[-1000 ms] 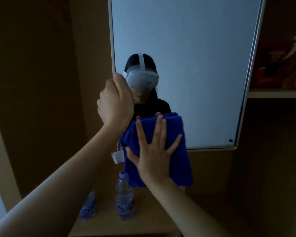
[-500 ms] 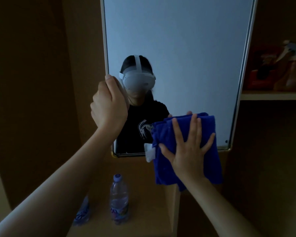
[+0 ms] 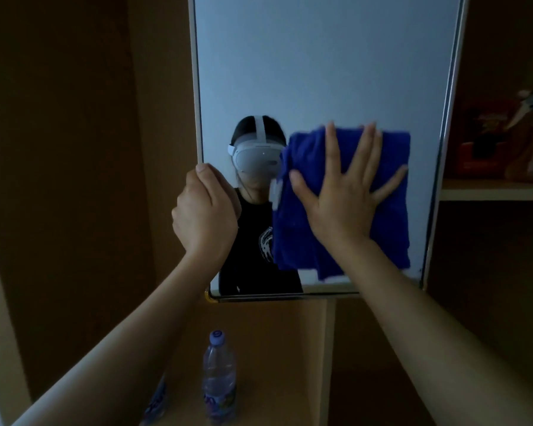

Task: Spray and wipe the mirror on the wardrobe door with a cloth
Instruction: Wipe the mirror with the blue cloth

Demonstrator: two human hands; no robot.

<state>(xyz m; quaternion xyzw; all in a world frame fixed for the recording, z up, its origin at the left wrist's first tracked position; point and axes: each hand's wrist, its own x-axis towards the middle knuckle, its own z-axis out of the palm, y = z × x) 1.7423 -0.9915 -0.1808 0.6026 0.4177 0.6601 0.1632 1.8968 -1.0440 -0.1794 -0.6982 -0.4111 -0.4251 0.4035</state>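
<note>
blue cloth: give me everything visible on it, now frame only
The blue cloth is deep blue and looks like plush microfibre, folded or bunched into a rough rectangle, with a pale tag at its left edge. It lies flat against the lower right of the mirror, its bottom edge hanging loose near the frame. The right hand presses it with spread straight fingers. Its edges look motion-blurred.

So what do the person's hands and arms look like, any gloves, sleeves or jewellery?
Both are bare. The left hand and right hand wear no gloves, and no rings, watch or bracelets show. Both forearms are uncovered right to the picture's edge, with no sleeve in sight.
</note>
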